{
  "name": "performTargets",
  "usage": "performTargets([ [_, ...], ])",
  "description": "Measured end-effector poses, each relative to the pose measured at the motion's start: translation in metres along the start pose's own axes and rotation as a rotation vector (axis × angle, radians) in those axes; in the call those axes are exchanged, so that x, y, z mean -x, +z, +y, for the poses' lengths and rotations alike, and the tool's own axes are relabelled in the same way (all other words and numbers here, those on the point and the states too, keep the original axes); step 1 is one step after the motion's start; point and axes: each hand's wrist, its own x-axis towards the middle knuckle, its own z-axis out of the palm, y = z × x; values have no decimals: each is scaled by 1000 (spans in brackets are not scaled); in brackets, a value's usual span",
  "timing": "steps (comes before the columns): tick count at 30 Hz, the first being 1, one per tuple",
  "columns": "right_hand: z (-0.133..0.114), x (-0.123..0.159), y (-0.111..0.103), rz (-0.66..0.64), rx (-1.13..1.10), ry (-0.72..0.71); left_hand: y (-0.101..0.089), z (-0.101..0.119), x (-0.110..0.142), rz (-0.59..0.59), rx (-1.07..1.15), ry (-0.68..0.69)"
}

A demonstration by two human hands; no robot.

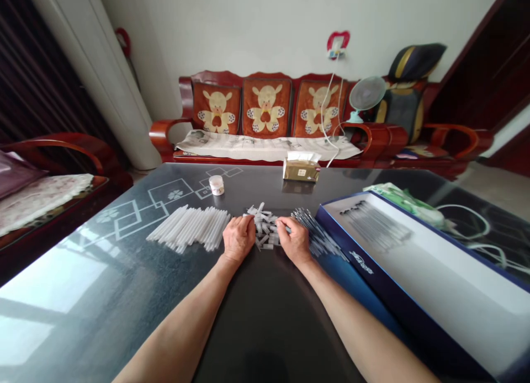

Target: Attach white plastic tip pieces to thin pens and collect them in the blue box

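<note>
My left hand (pixel 239 238) is closed at the left edge of a heap of small grey-white pieces (pixel 265 228). At the heap's right edge my right hand (pixel 295 238) is curled, thumb against the fingers. Whatever either hand may hold is hidden or too small to make out. Left of my left hand lies a row of white translucent tubes (pixel 190 227). A bundle of thin dark rods (pixel 318 231) spreads out beside my right hand, against the box. More slim rods with dark ends (pixel 372 223) lie inside the long blue box with a white interior (pixel 439 272).
A small white cup (pixel 216 185) and a tissue box (pixel 301 168) stand towards the far side of the dark glossy table (pixel 265 317). Behind the blue box are a green-and-white plastic bag (pixel 406 201) and a white cable (pixel 476 211). A wooden sofa (pixel 165 132) stands beyond the table.
</note>
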Motion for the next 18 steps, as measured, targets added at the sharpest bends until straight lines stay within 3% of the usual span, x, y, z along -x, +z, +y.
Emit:
performTargets([
  [7,-13,-5,17,-78,-13,-19,1,1,0,-8,17,-30],
  [10,-21,-10,10,-52,-44,-10,2,0,0,-15,26,-27],
  [14,-22,-31,-29,-53,159,17,2,0,1,-23,37,-32],
  [18,6,-71,-90,-10,332,103,2,1,1,-32,46,-48],
])
